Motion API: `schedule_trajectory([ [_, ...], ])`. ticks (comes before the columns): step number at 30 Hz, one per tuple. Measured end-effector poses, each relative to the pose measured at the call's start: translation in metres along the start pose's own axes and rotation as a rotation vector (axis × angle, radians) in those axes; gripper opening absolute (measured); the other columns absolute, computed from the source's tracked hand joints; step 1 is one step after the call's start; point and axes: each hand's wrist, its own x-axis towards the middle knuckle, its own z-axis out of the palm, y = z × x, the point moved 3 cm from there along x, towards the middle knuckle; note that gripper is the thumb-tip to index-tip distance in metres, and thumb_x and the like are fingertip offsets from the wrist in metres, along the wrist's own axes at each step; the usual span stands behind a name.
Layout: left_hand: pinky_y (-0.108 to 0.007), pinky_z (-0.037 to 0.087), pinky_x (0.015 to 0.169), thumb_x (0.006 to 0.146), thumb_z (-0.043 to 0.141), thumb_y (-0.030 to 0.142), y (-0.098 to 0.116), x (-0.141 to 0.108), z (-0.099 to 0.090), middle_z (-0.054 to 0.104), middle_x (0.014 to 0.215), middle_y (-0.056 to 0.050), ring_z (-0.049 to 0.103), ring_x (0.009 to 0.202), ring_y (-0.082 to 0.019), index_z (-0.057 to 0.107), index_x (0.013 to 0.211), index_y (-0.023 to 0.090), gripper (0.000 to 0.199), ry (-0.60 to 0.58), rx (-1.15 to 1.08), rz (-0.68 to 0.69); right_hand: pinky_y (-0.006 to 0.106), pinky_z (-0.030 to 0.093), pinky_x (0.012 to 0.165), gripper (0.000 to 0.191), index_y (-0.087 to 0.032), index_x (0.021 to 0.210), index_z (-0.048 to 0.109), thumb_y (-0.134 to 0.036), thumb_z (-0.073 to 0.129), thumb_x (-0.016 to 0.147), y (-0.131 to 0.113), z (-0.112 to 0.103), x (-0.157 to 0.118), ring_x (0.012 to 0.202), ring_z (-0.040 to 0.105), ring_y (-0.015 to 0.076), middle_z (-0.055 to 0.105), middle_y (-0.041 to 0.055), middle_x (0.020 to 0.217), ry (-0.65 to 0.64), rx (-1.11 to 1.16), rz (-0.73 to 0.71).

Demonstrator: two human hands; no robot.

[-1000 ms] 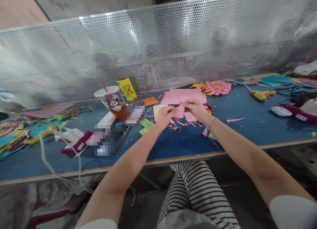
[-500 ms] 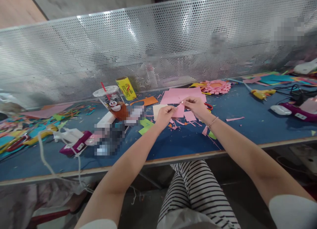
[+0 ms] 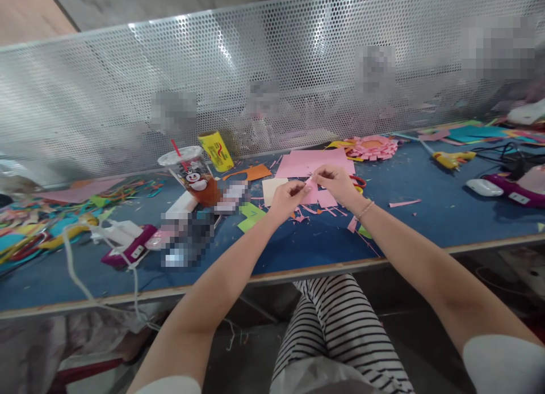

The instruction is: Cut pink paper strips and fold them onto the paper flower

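My left hand [image 3: 288,198] and my right hand [image 3: 334,184] meet over the blue table, fingertips pinched on a small piece of pink paper [image 3: 311,193] between them. Its upper part is partly hidden by my fingers. Just behind my hands lies a larger pink sheet [image 3: 315,162]. Pink scraps [image 3: 327,199] and thin strips are scattered below, and a cream square [image 3: 272,191] is beside my left hand. Red handles, seemingly of scissors [image 3: 359,181], show partly behind my right hand. Green paper pieces [image 3: 251,217] are to the left.
A perforated metal screen [image 3: 298,59] runs along the back. Left stand a drink cup [image 3: 200,181] with a straw, a yellow container [image 3: 216,151] and a purple power strip [image 3: 130,247] with white cables. Right lie a fringed pink paper piece [image 3: 374,148] and a yellow glue gun [image 3: 449,159].
My fingers have shifted slightly on the small pink paper, and my two hands have come a little closer together. The paper looks narrower between them now.
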Motion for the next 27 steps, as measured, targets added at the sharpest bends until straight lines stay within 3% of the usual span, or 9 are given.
schedule_trajectory([
  [11, -0.022, 0.031, 0.056, 0.073, 0.057, 0.041, -0.005, 0.001, 0.0, 0.049, 0.06, 0.002, 0.039, 0.056, -0.007, 0.059, 0.068, 0.014, 0.028, 0.004, -0.039, -0.013, 0.023, 0.038, 0.054, 0.021, -0.016, 0.061, 0.058, -0.035, 0.065, 0.067, -0.002, 0.001, -0.002, 0.055, 0.047, 0.008, 0.053, -0.0018, 0.058, 0.02, 0.022, 0.001],
  [16, -0.022, 0.03, 0.054, 0.073, 0.057, 0.042, -0.008, 0.002, 0.001, 0.049, 0.058, 0.002, 0.039, 0.056, -0.008, 0.061, 0.067, 0.014, 0.029, -0.035, -0.026, -0.047, 0.024, 0.041, 0.054, 0.039, -0.017, 0.054, 0.055, -0.051, 0.057, 0.072, 0.0, 0.0, -0.002, 0.051, 0.047, 0.0089, 0.051, -0.0008, 0.052, 0.075, 0.064, 0.079],
  [20, -0.022, 0.028, 0.053, 0.073, 0.057, 0.041, -0.01, 0.002, 0.001, 0.047, 0.056, 0.002, 0.037, 0.055, -0.008, 0.061, 0.066, 0.013, 0.029, -0.035, -0.019, -0.067, 0.027, 0.047, 0.059, 0.052, -0.016, 0.062, 0.061, -0.063, 0.043, 0.075, 0.007, -0.003, 0.001, 0.057, 0.055, 0.012, 0.057, 0.0038, 0.058, 0.088, 0.231, 0.2],
  [27, -0.022, 0.024, 0.05, 0.073, 0.056, 0.042, -0.008, 0.002, 0.0, 0.041, 0.053, 0.003, 0.033, 0.052, -0.007, 0.061, 0.064, 0.013, 0.031, -0.044, -0.043, -0.112, 0.026, 0.048, 0.064, 0.026, -0.017, 0.068, 0.064, -0.042, 0.066, 0.064, 0.003, 0.0, 0.0, 0.064, 0.055, 0.0117, 0.06, 0.0009, 0.067, -0.007, 0.065, 0.133],
])
